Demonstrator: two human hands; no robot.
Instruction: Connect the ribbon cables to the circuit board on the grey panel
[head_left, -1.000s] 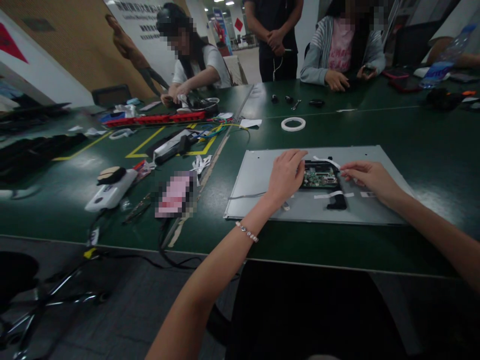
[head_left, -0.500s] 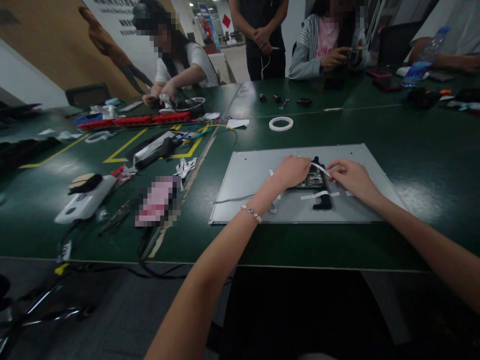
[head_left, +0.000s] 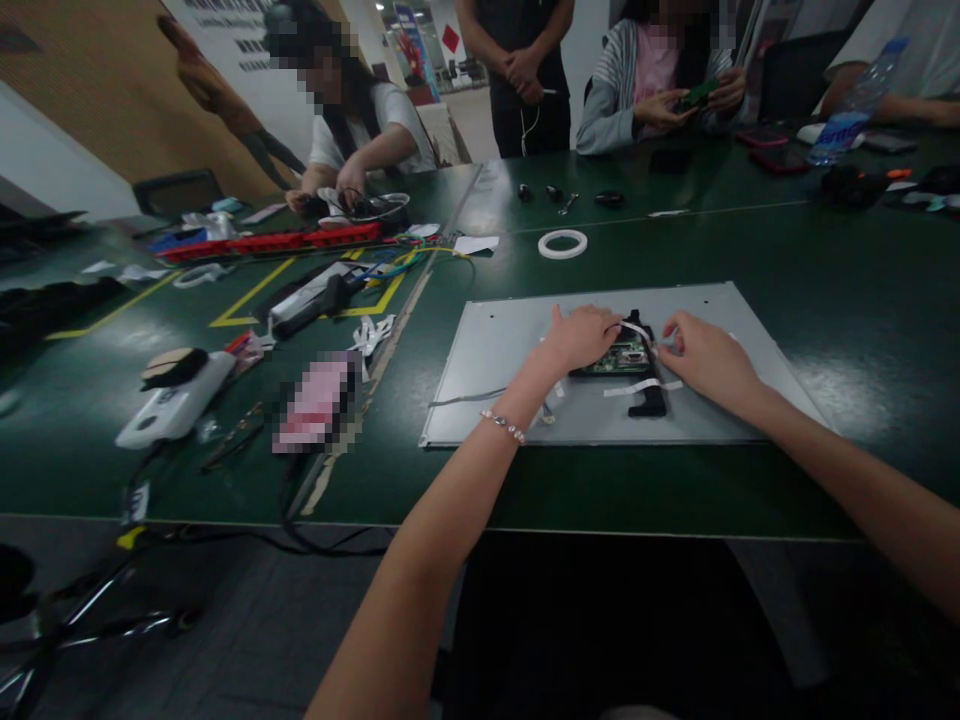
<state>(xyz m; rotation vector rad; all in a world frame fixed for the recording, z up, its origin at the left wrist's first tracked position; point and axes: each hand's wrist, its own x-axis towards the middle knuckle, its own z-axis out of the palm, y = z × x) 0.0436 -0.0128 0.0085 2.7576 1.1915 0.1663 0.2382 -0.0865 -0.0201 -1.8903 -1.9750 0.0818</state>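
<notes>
A silver-grey flat panel [head_left: 495, 345] lies on the table in front of me, with a green circuit board [head_left: 624, 358] on it. Beside the board is a black plastic bracket [head_left: 649, 402], crossed by a white tape strip [head_left: 631, 388]. Over the board's far edge runs another white tape strip [head_left: 636, 328]. My left hand [head_left: 587, 336] rests on its left end, fingers laid flat and thumb raised. At its right end, the bent fingers of my right hand [head_left: 709, 358] are closed on the strip; their tips are partly hidden.
A roll of white tape [head_left: 562, 236] lies beyond the panel. To the left are a blurred-out pink phone-like item [head_left: 315, 402], a white device [head_left: 176, 400] and a red strip [head_left: 300, 238]. A bottle [head_left: 855, 105] stands far right. Several people are across the table.
My left hand has gone from bent fingers to a flatter press, thumb lifted. My right hand has brought its end of the tape down towards the bracket and panel.
</notes>
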